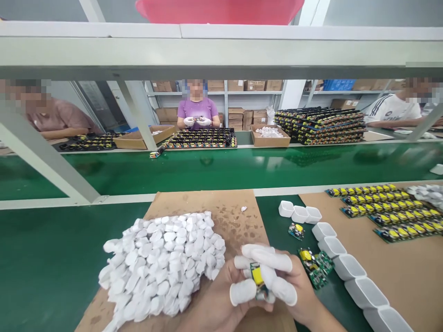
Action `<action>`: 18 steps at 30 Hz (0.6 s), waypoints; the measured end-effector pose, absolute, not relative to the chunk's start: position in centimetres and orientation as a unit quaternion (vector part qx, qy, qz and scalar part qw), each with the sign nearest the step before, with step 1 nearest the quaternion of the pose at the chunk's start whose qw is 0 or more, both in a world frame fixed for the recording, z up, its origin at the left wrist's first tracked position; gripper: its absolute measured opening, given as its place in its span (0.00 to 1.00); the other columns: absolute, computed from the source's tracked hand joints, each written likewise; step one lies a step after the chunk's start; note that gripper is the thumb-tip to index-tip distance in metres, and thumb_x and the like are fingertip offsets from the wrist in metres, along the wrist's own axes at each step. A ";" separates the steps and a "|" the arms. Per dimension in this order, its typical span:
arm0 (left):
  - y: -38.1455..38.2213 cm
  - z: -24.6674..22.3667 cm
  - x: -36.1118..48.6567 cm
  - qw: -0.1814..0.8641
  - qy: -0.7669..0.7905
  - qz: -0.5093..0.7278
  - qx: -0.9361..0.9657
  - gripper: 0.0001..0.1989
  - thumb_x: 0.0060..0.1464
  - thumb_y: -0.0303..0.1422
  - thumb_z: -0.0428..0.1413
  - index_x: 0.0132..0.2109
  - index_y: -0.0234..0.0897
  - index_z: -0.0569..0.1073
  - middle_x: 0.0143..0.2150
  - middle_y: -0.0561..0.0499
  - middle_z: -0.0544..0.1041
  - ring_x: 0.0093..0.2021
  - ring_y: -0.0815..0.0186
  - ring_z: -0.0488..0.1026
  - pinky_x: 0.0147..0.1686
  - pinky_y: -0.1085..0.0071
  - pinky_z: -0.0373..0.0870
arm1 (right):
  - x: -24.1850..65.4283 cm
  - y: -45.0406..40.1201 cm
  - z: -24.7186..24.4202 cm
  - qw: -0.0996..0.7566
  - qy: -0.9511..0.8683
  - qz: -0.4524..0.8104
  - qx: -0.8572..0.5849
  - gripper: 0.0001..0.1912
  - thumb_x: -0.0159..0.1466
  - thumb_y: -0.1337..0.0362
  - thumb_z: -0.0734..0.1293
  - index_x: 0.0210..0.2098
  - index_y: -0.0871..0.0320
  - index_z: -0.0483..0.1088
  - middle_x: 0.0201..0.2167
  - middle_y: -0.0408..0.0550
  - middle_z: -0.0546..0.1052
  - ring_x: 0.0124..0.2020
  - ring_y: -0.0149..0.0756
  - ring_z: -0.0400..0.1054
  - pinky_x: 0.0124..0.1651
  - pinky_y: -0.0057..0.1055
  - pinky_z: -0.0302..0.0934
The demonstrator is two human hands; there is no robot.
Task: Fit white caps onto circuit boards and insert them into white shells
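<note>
A small circuit board (257,275) with a yellow-wrapped component is held between both hands over the brown cardboard sheet (235,221). My left hand (230,288) grips it from the left, its fingers closed and wearing white finger covers. From the right, my right hand (287,276), also with covered fingertips, closes around the same board and hides much of it. Left of the hands lies a big heap of small white rounded pieces (166,263). To the right are several loose green circuit boards (315,267) and a single small board (296,231).
A row of white plastic cups (355,267) runs along the right. Beyond it, strips of yellow-topped boards (401,214) lie on cardboard. A metal shelf beam (221,50) crosses overhead. Across the green belt (221,168), a person (197,108) in purple holds something small; two other people sit at the sides.
</note>
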State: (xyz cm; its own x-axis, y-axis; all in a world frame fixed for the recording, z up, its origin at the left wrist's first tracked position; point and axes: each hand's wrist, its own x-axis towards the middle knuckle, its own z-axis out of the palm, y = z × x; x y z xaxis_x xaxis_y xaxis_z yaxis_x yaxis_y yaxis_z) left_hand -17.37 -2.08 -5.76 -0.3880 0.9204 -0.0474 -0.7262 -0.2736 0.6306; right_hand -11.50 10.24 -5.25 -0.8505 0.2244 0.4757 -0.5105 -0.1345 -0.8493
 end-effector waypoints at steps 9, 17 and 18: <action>-2.1 -5.8 -17.3 0.527 0.315 0.776 0.142 0.14 0.46 0.31 0.67 0.42 0.33 0.78 0.32 0.47 0.75 0.29 0.70 0.70 0.31 0.78 0.72 | -11.5 10.3 -6.0 0.196 -0.620 0.756 0.080 0.11 0.59 0.56 0.71 0.40 0.50 0.79 0.41 0.53 0.80 0.37 0.41 0.76 0.35 0.30 0.73; -2.1 -4.5 -17.1 0.499 0.385 0.756 0.177 0.17 0.35 0.32 0.71 0.33 0.34 0.75 0.27 0.52 0.72 0.29 0.67 0.71 0.31 0.75 0.69 | -11.4 10.6 -6.7 0.102 -0.471 0.865 0.139 0.10 0.55 0.50 0.73 0.31 0.48 0.79 0.34 0.49 0.80 0.21 0.30 0.68 0.24 0.27 0.64; -2.1 -4.5 -17.2 0.493 0.398 0.753 0.181 0.17 0.35 0.32 0.71 0.33 0.34 0.75 0.28 0.52 0.72 0.29 0.67 0.70 0.30 0.76 0.69 | -11.4 10.6 -6.6 0.093 -0.467 0.868 0.144 0.07 0.55 0.53 0.74 0.31 0.48 0.79 0.38 0.50 0.79 0.23 0.30 0.69 0.24 0.25 0.63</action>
State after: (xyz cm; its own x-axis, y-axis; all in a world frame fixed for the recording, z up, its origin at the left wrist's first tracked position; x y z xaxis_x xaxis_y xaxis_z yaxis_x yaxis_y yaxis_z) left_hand -17.17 -2.15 -4.52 -0.4494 0.8853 -0.1193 -0.5977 -0.1987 0.7767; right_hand -11.40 10.63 -6.62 -0.9412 0.0277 0.3366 -0.2961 -0.5471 -0.7830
